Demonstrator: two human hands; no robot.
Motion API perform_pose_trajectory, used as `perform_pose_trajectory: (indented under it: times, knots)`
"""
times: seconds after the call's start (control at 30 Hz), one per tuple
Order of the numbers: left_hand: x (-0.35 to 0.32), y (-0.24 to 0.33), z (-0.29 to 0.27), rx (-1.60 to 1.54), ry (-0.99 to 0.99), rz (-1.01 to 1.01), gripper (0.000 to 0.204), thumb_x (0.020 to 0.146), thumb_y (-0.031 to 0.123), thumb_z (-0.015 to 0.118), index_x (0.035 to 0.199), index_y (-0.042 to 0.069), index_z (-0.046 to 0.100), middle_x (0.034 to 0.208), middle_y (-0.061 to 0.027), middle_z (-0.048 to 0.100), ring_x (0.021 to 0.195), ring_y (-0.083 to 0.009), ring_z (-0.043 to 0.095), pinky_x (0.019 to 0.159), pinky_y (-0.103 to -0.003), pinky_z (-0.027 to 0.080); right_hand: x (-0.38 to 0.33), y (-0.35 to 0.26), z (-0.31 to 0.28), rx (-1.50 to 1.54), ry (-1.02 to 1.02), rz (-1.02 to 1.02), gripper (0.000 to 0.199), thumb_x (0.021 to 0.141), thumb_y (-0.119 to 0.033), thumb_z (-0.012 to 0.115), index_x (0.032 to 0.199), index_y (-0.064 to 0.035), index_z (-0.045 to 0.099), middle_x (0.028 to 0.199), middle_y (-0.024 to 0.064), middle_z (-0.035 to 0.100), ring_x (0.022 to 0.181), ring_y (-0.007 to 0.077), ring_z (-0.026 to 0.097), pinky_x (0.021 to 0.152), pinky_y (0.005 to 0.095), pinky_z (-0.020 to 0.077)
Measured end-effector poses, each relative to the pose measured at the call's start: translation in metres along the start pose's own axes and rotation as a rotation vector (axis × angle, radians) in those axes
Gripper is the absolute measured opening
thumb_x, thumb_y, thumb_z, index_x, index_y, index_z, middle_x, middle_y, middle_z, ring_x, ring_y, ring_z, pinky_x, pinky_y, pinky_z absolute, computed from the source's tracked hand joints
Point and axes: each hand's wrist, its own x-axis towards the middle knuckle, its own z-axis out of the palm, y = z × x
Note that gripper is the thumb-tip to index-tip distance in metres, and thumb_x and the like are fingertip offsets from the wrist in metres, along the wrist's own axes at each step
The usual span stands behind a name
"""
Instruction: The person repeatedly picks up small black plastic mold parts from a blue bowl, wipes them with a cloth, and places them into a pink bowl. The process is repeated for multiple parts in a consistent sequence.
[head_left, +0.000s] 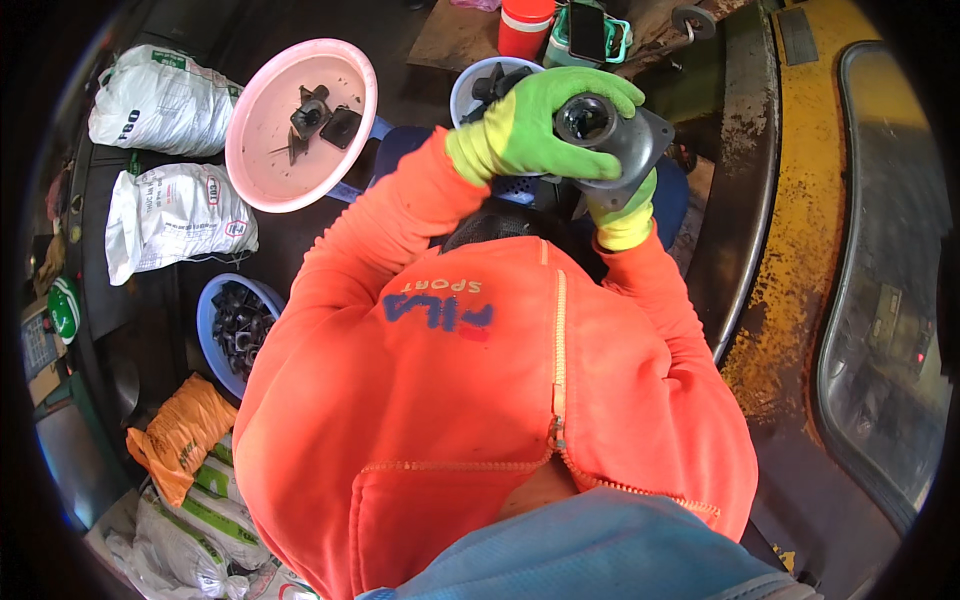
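A black moulded part (648,140) with a flat flange and a round, hollow neck is held up at the upper right. My left hand (545,125), in a green and yellow glove, wraps its fingers and thumb around the neck. Below the flange, my right hand (628,215) in a matching glove meets the part from underneath; the flange hides most of its fingers. Just behind my left hand stands a pale blue basin (462,98) with more black parts in it.
A pink basin (250,160) with a few black pieces sits at the left. Below it, a blue basin (212,345) is full of small black parts. White sacks (185,215) lie further left. A rusty yellow machine (790,250) with a window rises close on my right.
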Motion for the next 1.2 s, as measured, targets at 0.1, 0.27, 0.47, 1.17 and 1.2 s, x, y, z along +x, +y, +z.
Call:
perform_pose_trajectory:
  times: [0.1,0.27,0.47,1.17,1.2]
  knots:
    - [-0.010,0.006,0.026,0.083,0.239,0.018,0.048,0.068,0.009,0.083,0.112,0.003,0.064,0.115,-0.0115,0.067,0.106,-0.0219,0.063,0.091,-0.036,0.051,-0.004,0.007,0.010,0.068,0.070,0.003,0.043,0.093,-0.019,0.064,0.131,-0.0034,0.051,0.121,0.0083,0.062,0.109,0.0210,0.062,0.091,0.0312,0.0510]
    - [-0.012,0.006,0.034,0.097,0.350,0.086,0.048,0.065,0.013,0.086,0.107,0.005,0.065,0.105,-0.0092,0.068,0.097,-0.0234,0.065,0.087,-0.035,0.052,-0.001,0.000,0.015,0.223,0.032,0.088,0.035,0.097,-0.017,0.056,0.130,-0.0043,0.051,0.122,0.0091,0.061,0.111,0.0206,0.061,0.090,0.0327,0.0509]
    - [-0.008,0.015,0.010,0.059,0.089,0.144,0.043,0.066,0.010,0.080,0.105,0.004,0.064,0.109,-0.0126,0.068,0.099,-0.0261,0.064,0.085,-0.038,0.051,0.018,-0.031,-0.007,-0.142,-0.196,-0.169,0.044,0.077,-0.021,0.074,0.117,-0.0075,0.063,0.111,0.0102,0.067,0.101,0.0267,0.066,0.085,0.0364,0.0527]
    - [0.010,-0.008,0.005,-0.735,-0.723,0.127,0.046,0.060,0.021,0.082,0.100,0.002,0.069,0.111,-0.0142,0.070,0.113,-0.0330,0.062,0.105,-0.051,0.040,-0.035,0.004,0.017,0.461,-0.275,0.455,0.048,0.089,-0.028,0.069,0.129,-0.0085,0.055,0.116,0.0061,0.061,0.100,0.0142,0.056,0.082,0.0293,0.0442]
    - [0.011,-0.006,0.003,-0.750,-0.682,0.117,0.046,0.060,0.021,0.082,0.100,0.002,0.069,0.111,-0.0139,0.070,0.112,-0.0330,0.062,0.105,-0.051,0.040,-0.029,0.004,0.019,0.561,-0.202,0.560,0.045,0.090,-0.030,0.067,0.128,-0.0083,0.055,0.112,0.0059,0.062,0.095,0.0134,0.057,0.077,0.0279,0.0448]
